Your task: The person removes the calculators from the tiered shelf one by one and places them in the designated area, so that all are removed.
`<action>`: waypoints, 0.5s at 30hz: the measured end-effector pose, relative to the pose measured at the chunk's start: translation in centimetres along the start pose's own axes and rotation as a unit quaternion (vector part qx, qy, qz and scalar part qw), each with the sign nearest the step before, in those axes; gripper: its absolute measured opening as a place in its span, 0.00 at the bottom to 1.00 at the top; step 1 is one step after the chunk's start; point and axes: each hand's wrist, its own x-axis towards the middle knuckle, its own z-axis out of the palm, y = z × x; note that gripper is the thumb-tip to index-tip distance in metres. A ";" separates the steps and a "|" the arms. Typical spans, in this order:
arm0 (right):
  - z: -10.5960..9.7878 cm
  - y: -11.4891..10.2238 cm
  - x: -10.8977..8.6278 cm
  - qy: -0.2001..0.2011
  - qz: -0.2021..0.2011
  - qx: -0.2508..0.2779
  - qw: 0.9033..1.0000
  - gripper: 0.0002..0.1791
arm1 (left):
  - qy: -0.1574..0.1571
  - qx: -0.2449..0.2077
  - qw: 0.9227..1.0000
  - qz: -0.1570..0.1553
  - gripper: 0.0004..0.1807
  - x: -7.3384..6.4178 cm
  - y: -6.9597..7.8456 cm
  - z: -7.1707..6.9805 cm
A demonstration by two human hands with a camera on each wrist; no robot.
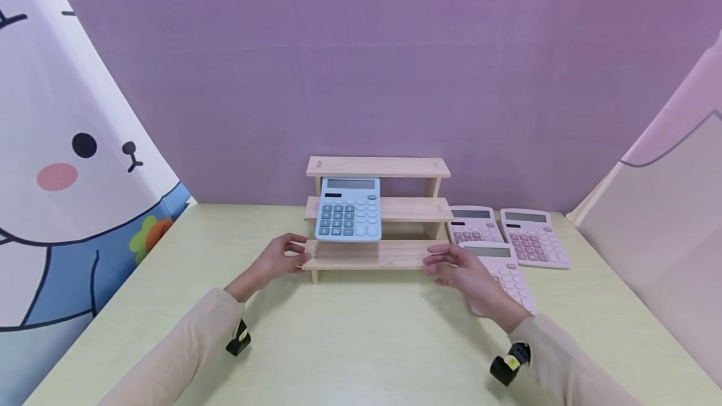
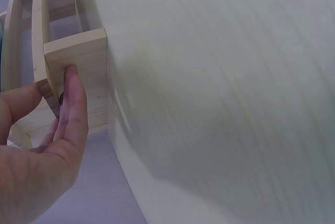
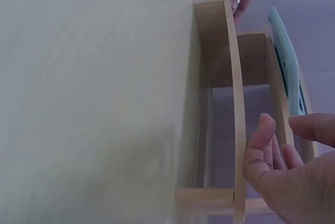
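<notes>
A three-tier wooden shelf stands on the table. A light blue calculator leans on its tiers, tilted back, left of the middle. My left hand is at the left end of the lowest board; in the left wrist view its thumb rests on the board's top edge and the fingers lie beneath, against the side support. My right hand is at the right end of that board, its fingers loosely bent above the board with nothing between them and the thumb. Whether they touch the wood I cannot tell.
Several pink calculators lie right of the shelf: one at the back, one farther right, and one in front partly behind my right hand. A purple cloth hangs behind the table. A cartoon-printed cloth hangs at the left.
</notes>
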 end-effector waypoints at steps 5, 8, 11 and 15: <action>0.9 -0.8 0.8 -0.016 0.004 0.018 1.000 0.28 | 0.001 -0.006 1.000 0.000 0.25 -0.1 0.1 0.0; 1.5 -1.1 1.4 -0.020 0.008 0.033 0.999 0.27 | -0.001 -0.008 1.000 0.000 0.25 -0.3 0.2 0.0; 2.1 -1.5 2.0 -0.018 0.011 0.051 0.998 0.27 | -0.002 -0.008 1.000 0.002 0.25 -0.5 0.4 0.0; 2.9 -1.9 2.7 -0.023 0.005 0.076 0.997 0.27 | 0.000 -0.008 1.000 -0.001 0.25 -0.6 0.5 0.0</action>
